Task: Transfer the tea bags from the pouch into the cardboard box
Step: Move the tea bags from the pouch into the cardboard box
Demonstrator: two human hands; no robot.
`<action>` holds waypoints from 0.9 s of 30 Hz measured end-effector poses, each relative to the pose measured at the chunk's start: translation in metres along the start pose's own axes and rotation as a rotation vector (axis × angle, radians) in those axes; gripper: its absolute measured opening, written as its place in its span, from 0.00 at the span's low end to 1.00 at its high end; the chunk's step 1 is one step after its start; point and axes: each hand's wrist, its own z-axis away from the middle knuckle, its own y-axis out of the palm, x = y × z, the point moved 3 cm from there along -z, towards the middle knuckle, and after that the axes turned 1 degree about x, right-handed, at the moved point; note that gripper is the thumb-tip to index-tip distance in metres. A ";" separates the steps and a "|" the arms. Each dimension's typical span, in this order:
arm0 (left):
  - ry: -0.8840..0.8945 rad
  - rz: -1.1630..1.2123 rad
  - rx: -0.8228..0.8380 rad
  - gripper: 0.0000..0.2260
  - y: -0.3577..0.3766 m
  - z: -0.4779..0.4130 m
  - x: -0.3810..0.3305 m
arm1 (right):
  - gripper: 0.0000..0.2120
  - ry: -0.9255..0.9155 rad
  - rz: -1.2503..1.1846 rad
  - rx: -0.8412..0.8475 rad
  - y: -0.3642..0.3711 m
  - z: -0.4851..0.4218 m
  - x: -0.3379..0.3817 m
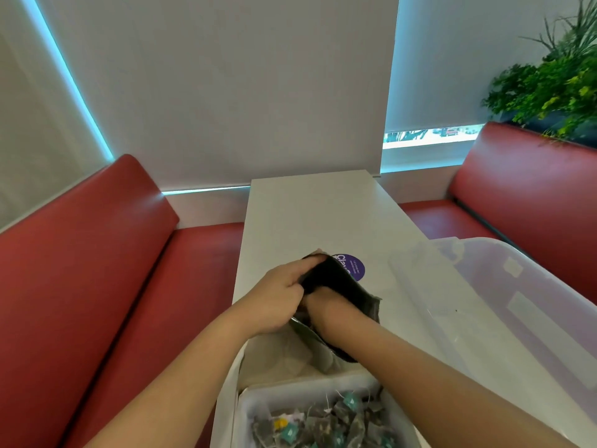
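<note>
Reaching into the pouch [336, 279] above the table [316, 215]

My left hand [277, 299] pinches the rim open. My right hand [323, 307] is inside with its fingers hidden, so I cannot tell what it grasps. I'd keep the mouth wide and draw straight back to the cardboard box [244, 399] of tea bags [323, 421] just below, as the clear bin [517, 302] crowds my right.

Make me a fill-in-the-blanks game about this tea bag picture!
1. The left hand grips the pouch; the other hand, reaching into it, is the person's ____ one.
2. The tea bags lie in a box coloured ____.
3. The round sticker on the table is ____.
4. The benches beside the table are ____.
Missing words: right, white, purple, red.
</note>
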 end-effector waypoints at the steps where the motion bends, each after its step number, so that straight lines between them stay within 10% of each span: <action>1: -0.010 -0.013 0.006 0.30 0.000 0.001 -0.001 | 0.14 0.036 0.033 0.039 -0.004 0.009 -0.001; 9: -0.094 -0.014 0.078 0.31 0.004 0.013 -0.007 | 0.12 -0.078 -0.152 -0.400 -0.035 0.107 0.007; 18: -0.121 0.031 0.050 0.31 0.015 0.028 -0.004 | 0.12 -0.182 -0.466 -0.524 -0.028 0.183 0.021; 27: -0.119 0.045 0.053 0.31 0.028 0.033 -0.003 | 0.20 -0.210 -0.452 -0.179 0.051 0.183 0.049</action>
